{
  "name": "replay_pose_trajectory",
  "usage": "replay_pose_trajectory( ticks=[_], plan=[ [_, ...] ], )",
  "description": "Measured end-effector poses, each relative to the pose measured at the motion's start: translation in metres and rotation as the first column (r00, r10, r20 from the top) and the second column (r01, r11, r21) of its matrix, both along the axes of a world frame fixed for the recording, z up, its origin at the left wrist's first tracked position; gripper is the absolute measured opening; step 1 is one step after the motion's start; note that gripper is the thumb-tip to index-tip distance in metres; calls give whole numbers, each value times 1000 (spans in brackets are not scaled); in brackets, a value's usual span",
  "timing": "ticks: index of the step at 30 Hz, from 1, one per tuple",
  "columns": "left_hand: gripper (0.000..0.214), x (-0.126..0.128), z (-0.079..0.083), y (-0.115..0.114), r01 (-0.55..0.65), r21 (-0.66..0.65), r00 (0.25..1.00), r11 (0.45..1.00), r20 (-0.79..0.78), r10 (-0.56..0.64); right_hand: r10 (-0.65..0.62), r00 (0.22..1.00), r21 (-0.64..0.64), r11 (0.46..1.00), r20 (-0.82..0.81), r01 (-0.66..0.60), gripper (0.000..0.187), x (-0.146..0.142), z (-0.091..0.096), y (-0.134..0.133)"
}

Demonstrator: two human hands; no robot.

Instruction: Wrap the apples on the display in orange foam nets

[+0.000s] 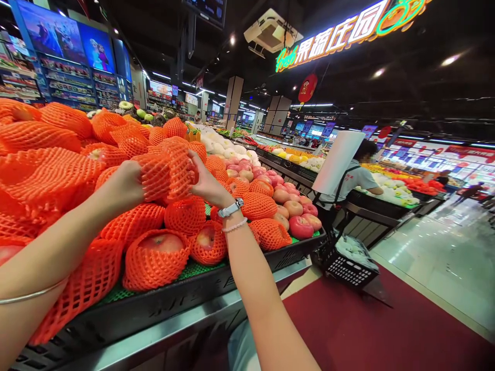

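My left hand [126,183] and my right hand [207,183] both grip one fruit wrapped in an orange foam net [170,172], held up over the display. The left fingers pinch the net's left side; the right fingers curl round its right side. A watch and a bead bracelet sit on my right wrist, a thin bangle on my left arm. Below the hands lie several apples in orange nets [157,257] on a black display tray [170,304].
Bare red apples [297,214] lie further right on the stand. A person in a white shirt [353,178] leans over the neighbouring fruit counter, beside a roll of plastic bags [338,162]. A black shopping basket [344,263] stands on the red floor mat [386,330].
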State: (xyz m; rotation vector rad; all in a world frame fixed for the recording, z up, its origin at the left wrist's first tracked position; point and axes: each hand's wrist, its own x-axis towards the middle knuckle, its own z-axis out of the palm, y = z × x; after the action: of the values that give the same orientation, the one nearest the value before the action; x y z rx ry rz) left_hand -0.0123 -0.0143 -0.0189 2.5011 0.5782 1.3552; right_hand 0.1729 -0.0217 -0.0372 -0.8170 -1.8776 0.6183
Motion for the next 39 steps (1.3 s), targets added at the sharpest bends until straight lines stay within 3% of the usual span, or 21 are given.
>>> replay_pose_trajectory(
  ticks=[3,5,8,11,15,18,21,25,29,32,34,37,39],
  plan=[
    [28,3,-3,-2,40,97,999,994,13,-41,-54,998,-34,998,9,55,95,1,1,-2],
    [23,5,-4,-4,44,125,998,991,36,-49,22,1000,-32,999,-14,-23,93,0,1,-4],
    [25,9,-3,-9,11,65,990,998,142,-21,210,974,33,978,-88,-208,96,-6,0,-5],
    [41,11,-1,-16,-16,-34,958,999,286,25,263,957,22,965,-123,-262,100,-18,-3,-4],
    [36,12,1,-20,14,-2,915,1000,402,-12,151,968,68,988,-202,-140,99,-40,-10,-4],
    [38,12,2,-20,27,-34,905,999,426,-10,-42,985,155,986,-168,68,73,-48,-13,-13],
    [33,12,4,-17,88,-125,866,988,500,-14,-158,982,297,938,-101,181,58,-50,-16,-24],
    [38,8,8,-11,109,-238,787,965,613,62,-216,969,359,920,123,160,66,-57,-18,-36],
    [53,2,11,-4,130,-253,769,959,636,63,-348,902,342,905,257,252,77,-56,-12,-60],
    [48,-1,10,-1,153,-178,793,972,610,-13,-441,890,417,836,120,358,61,-30,-4,-92],
    [41,-2,9,-1,126,-139,845,982,533,-34,-515,857,476,747,-26,464,46,3,-3,-116],
    [39,0,7,-2,79,-129,900,988,435,-15,-698,693,466,560,-179,685,32,76,-10,-142],
    [38,0,6,-2,70,-119,909,990,416,-14,-819,553,371,470,-155,801,32,133,-18,-149]
  ],
)
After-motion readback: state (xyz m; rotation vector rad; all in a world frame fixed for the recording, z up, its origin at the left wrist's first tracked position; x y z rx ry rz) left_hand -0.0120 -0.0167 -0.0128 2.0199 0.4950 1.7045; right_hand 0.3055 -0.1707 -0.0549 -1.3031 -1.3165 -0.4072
